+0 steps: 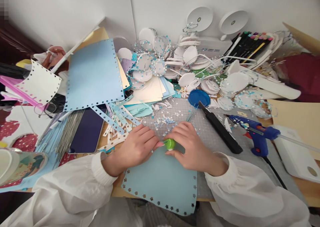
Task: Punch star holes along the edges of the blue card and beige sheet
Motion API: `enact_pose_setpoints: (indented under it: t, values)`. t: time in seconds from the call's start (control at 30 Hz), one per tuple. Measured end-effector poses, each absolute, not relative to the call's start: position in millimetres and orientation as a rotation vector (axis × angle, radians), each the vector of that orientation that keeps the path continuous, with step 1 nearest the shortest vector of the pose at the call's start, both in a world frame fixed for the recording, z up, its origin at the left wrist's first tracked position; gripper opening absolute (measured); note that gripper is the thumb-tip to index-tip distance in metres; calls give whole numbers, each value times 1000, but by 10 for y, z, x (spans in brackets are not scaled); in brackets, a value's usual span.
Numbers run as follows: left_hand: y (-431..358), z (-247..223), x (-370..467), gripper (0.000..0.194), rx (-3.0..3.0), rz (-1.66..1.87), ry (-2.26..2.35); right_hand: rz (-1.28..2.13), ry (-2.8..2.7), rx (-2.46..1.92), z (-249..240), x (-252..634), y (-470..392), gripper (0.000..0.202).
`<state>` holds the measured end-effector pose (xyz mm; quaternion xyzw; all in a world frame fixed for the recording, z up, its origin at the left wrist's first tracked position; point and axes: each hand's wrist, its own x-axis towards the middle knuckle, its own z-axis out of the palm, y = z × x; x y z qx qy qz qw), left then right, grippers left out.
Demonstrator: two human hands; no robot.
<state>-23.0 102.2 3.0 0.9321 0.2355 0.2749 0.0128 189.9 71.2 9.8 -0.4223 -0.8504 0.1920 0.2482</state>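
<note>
My right hand (188, 147) is closed around a small green craft punch (170, 144), with the thumb low on its white base and the fingers over the top. My left hand (140, 145) is beside it, fingers pinched together at the punch's left side. A thin sliver shows at those fingertips, too small to name. Below both hands lies a light blue paper sheet (162, 183), with flower-shaped holes along its left, near and right edges. It hangs over the table's front edge. Its far edge is hidden by my hands.
Tiny punched flowers (165, 120) are scattered beyond my hands on a grey cutting mat (207, 137). To the right are a black utility knife (220, 127) and a blue glue gun (260, 133). A phone (87, 130) and punched paper strips (112, 133) lie left. White discs (190, 55) crowd the back.
</note>
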Motion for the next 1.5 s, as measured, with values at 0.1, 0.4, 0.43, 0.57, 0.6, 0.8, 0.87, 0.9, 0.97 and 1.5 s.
enact_pose_setpoints:
  t: [0.1, 0.4, 0.43, 0.57, 0.6, 0.8, 0.87, 0.9, 0.97, 1.5]
  values:
    - [1003, 74, -228, 20, 2854, 850, 700, 466, -2331, -1149, 97, 1881, 705, 12]
    - [956, 109, -192, 54, 2691, 844, 726, 377, -2365, -1165, 97, 1842, 695, 9]
    - [956, 102, -185, 56, 2698, 817, 745, 372, -2368, -1167, 97, 1838, 693, 9]
    - [945, 88, -149, 40, 2771, 706, 818, 327, -2397, -1172, 87, 1812, 677, 6]
    - [940, 89, -141, 36, 2795, 688, 825, 310, -2405, -1179, 81, 1802, 669, 4]
    - [927, 86, -135, 31, 2871, 669, 807, 267, -2366, -1211, 47, 1761, 656, 4]
    - [934, 82, -145, 34, 2841, 667, 831, 296, -2336, -1211, 52, 1775, 671, 4]
    - [939, 79, -152, 36, 2822, 668, 832, 317, -2322, -1214, 59, 1788, 680, 5]
    - [951, 71, -172, 42, 2782, 673, 812, 367, -2307, -1219, 77, 1822, 697, 9]
    - [960, 64, -248, 29, 2841, 909, 824, 414, -2288, -1266, 90, 1905, 717, 15]
